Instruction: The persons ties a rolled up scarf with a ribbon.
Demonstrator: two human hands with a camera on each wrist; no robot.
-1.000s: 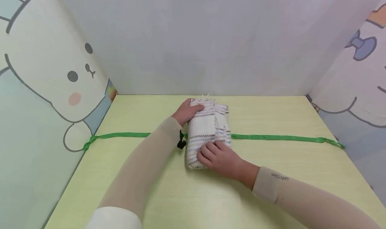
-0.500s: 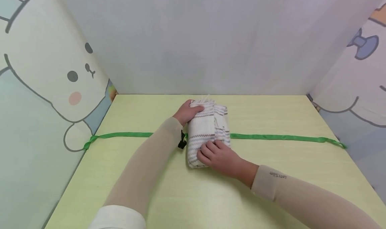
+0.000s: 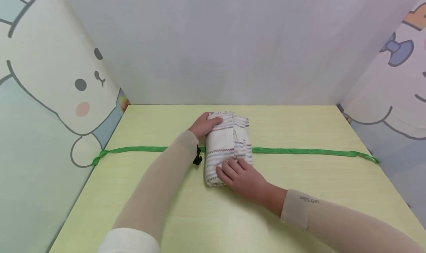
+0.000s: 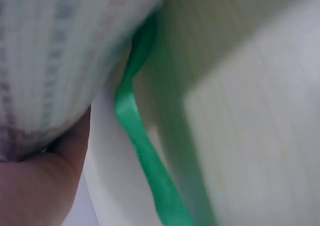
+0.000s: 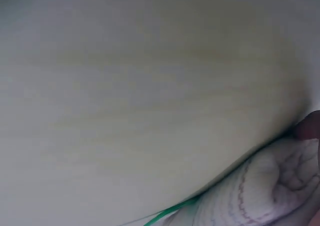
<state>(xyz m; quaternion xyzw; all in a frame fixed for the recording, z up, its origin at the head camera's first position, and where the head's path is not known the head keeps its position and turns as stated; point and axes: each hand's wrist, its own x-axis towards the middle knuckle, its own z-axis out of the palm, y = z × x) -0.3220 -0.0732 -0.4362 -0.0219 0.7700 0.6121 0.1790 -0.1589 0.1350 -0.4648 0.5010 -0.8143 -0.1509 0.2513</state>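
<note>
A folded white cloth (image 3: 220,139) with brown, blue and grey woven stripes lies mid-table, its narrower layer showing on the right. My left hand (image 3: 204,125) grips its far left corner, thumb on top and the other fingers out of sight behind the fold. In the left wrist view, that hand (image 4: 37,186) holds the striped edge from below. Over the near right part of the cloth, my right hand (image 3: 244,179) curls its fingers into the fabric. The right wrist view catches the rolled near end of the cloth (image 5: 260,186) beside that hand.
A green ribbon (image 3: 306,151) runs across the pale wood-grain table (image 3: 199,223) and passes under the cloth. Beside the left wrist dangles a small black clip (image 3: 198,159). A grey-white back wall (image 3: 226,46) and cartoon-printed side walls (image 3: 40,108) enclose the table.
The cloth has shifted slightly left along with both hands. Its far edge sits a little lower in view, and the white fringe there shows less. Both hands keep their places on it.
</note>
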